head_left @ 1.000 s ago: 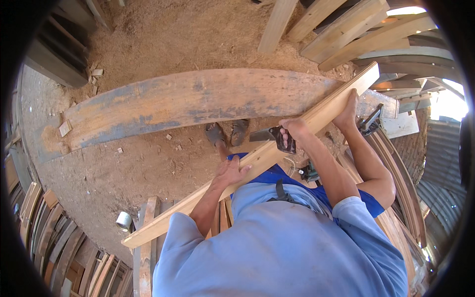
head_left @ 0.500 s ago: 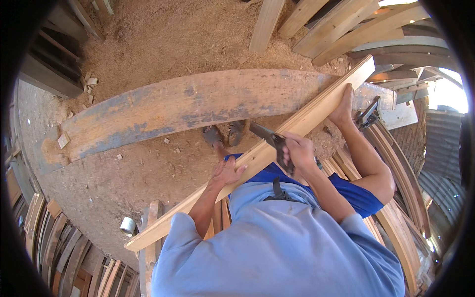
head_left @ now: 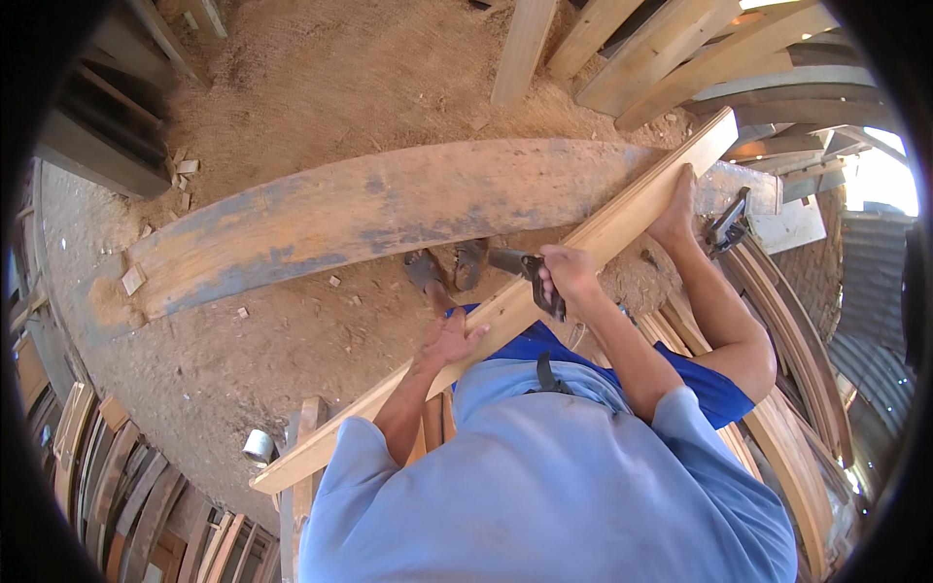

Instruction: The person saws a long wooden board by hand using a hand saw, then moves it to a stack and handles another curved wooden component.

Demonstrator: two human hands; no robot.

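**Saw and Plank: Hand and Foot Positions**

The plank crosses in front of my body on a slant, one end at 2 o'clock, the other between 7 and 8 o'clock. My hands are apart. My right hand is clamped on the dark handle of the saw, close to the centre; the blade points between 9 and 10 o'clock. Whether its teeth touch the wood, I cannot tell. My left hand lies spread on the plank, on the 8 o'clock side of the saw, with the thumb out along the face. My bare right foot bears against the plank near its 2 o'clock end.

Surroundings: a broad, weathered board spans from 9 through 12 to 2 o'clock. A white cup stands near 8 o'clock, beside the plank's lower end. Thick timbers lean at 1 o'clock.
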